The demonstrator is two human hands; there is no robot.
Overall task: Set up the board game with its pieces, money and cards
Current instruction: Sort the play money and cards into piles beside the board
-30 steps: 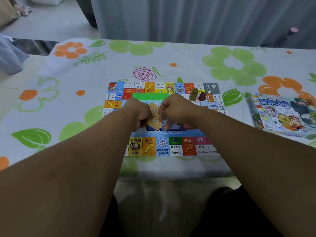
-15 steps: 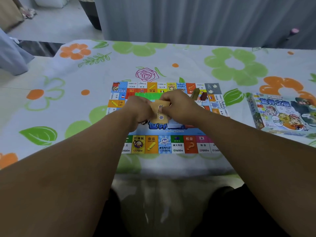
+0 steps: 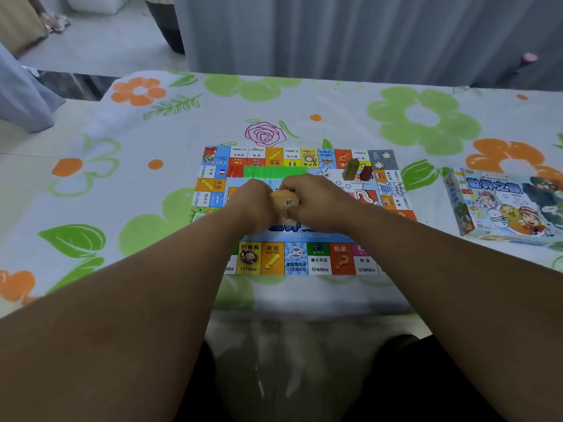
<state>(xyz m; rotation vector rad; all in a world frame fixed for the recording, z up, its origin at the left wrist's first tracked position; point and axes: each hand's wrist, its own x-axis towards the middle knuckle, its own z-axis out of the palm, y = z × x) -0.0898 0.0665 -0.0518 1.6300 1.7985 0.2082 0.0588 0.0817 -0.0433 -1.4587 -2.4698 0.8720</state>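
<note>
Tan paper stack over flat rect. board

Bare forearms, dark legwear

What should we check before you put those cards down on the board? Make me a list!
1. Left hand and right hand both grip the card stack: ok.
2. Board lies flat on the tablecloth: ok.
3. Card spot in the board's middle free: cannot tell, hands cover it.
4. Green pieces lined up along the far side: ok.
5. Stack edges squared: cannot tell.
</note>
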